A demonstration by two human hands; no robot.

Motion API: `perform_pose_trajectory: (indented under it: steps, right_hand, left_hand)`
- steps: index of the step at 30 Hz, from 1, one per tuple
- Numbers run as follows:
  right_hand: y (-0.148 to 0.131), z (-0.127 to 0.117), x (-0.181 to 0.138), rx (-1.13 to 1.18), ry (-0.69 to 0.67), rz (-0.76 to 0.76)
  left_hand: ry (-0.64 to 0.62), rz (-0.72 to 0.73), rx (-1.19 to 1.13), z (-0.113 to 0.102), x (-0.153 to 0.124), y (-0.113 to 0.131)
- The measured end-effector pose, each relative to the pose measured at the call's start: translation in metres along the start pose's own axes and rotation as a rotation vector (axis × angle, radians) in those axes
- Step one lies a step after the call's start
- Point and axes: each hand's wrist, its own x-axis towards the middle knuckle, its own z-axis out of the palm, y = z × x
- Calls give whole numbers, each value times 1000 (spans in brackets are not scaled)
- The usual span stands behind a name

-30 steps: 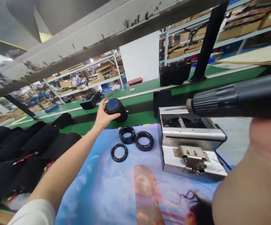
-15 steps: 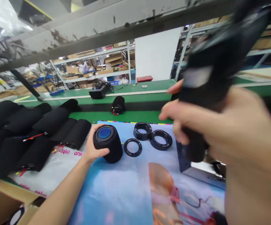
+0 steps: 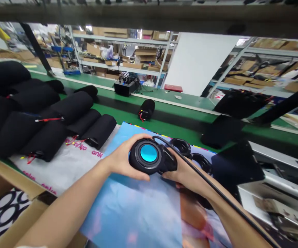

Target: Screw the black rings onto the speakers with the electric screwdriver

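A black cylindrical speaker (image 3: 149, 153) with a shiny blue disc in its end is gripped in my left hand (image 3: 120, 156), thumb in front and fingers around the far side. My right hand (image 3: 186, 172) is closed around a black corded hand tool (image 3: 170, 159), whose exact kind I cannot make out. The tool is against or very near the speaker's right side. Its black cable (image 3: 203, 177) loops over the top and runs down along my right forearm. Behind the right hand lie a black ring (image 3: 181, 145) and another black ring (image 3: 202, 162), both partly hidden.
Several black fabric-covered cylinders (image 3: 74, 106) with red wires are piled at left. One more cylinder (image 3: 147, 109) rests on the green bench. A printed blue sheet (image 3: 136, 210) covers the work area. At lower left is a cardboard box (image 3: 12, 172); metal casing (image 3: 275, 186) stands at right.
My right hand has come down from its raised place at upper right, bringing the black tool to the speaker. The speaker's blue end now faces me more. The view has shifted.
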Motion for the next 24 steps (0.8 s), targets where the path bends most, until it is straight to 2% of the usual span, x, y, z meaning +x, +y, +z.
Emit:
perform_pose_trajectory:
  steps: [5,9,14,17,20,22,24]
  right_hand:
    - [6,12,6,-61,49,39]
    - [-1,13,0,-26,105,37]
    - [-18,-10,-35,45,334,37]
    - [-31,-20,-68,154,486,-14]
    - [-44,-19,-100,289,531,-28]
    - [-47,-17,-116,335,536,-14]
    - [-43,-16,-126,345,555,1]
  left_hand:
    - [12,70,42,0,-1,1]
    - [27,95,53,0,-5,-4]
    - [26,171,-36,11,-6,-9]
    - [127,75,-81,34,-5,-4]
    - [241,-92,-94,63,-7,11]
    - [195,-162,-91,77,-11,26]
    - [80,-195,-64,87,-15,41]
